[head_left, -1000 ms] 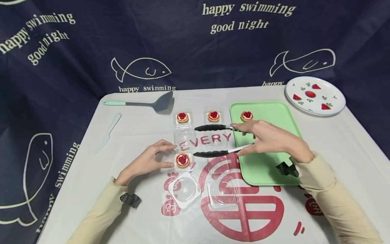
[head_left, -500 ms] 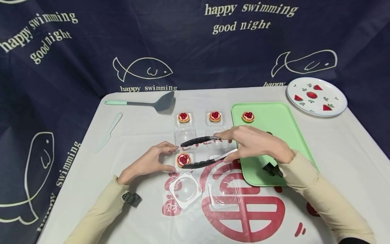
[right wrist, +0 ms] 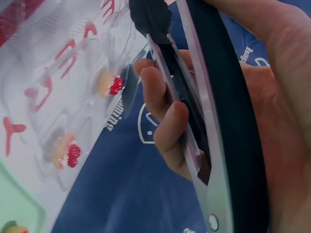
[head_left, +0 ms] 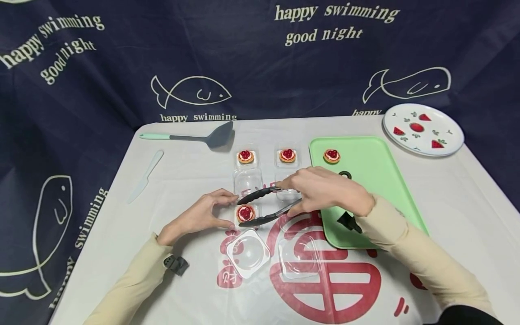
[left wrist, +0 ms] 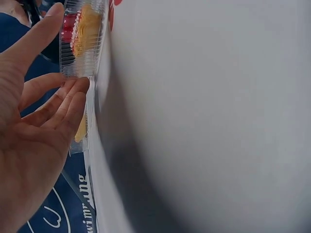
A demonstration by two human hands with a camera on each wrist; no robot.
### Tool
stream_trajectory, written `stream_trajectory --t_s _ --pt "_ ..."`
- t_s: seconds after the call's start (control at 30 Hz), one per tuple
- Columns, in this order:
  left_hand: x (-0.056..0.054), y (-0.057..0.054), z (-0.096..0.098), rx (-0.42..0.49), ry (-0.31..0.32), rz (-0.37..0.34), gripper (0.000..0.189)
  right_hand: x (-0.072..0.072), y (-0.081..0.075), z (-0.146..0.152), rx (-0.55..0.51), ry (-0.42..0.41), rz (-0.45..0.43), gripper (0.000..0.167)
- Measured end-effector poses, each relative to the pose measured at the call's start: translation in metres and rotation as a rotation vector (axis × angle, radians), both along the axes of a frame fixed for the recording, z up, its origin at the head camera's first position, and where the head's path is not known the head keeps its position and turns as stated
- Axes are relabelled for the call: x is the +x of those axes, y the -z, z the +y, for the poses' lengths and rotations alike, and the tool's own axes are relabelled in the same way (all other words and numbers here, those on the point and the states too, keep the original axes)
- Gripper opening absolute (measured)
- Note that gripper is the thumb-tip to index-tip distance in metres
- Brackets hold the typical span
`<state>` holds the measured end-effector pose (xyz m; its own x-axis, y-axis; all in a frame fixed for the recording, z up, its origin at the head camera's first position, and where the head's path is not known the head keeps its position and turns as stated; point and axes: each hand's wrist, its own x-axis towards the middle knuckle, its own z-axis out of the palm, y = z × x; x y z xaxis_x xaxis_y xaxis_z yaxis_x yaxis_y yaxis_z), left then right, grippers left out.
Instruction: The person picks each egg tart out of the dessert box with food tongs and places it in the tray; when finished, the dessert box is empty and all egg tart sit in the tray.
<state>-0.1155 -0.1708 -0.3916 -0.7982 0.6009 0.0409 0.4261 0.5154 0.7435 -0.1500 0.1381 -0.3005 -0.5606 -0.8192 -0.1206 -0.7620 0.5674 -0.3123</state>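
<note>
A small tart topped with red fruit [head_left: 245,213] sits in a clear plastic box [left wrist: 77,69] near the middle of the table. My left hand [head_left: 197,213] holds that box by its left side, thumb at the near corner and fingers at the far one. In my right hand [head_left: 325,189] are black-handled tongs [head_left: 261,220], gripped by the metal arms. Their two black tips stand apart, one beyond the tart and one over its near edge. In the right wrist view the tongs [right wrist: 214,145] fill the foreground and their tips are out of sight.
Behind stand two boxed tarts [head_left: 245,156]; another tart [head_left: 331,156] lies on a green tray [head_left: 373,158]. Clear lids [head_left: 248,253] spread nearby. A spatula [head_left: 219,136] and pale knife [head_left: 148,174] lie left; a watermelon-patterned plate [head_left: 406,118] stands at the back right.
My right hand has moved left and the tongs have come from right of the front tart to around it. The left hand has stayed at the box.
</note>
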Motion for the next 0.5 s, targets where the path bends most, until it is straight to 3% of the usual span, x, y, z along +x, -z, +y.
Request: stream_trajectory --t_s 0.27,0.5 --pt "-0.003 0.001 -0.001 -0.022 0.025 0.037 0.07 0.007 -0.01 -0.017 0.1 0.006 0.044 0.051" --pt "-0.005 -0.004 0.002 -0.056 0.046 0.025 0.071 0.011 -0.011 -0.028 0.169 0.038 0.017 0.033"
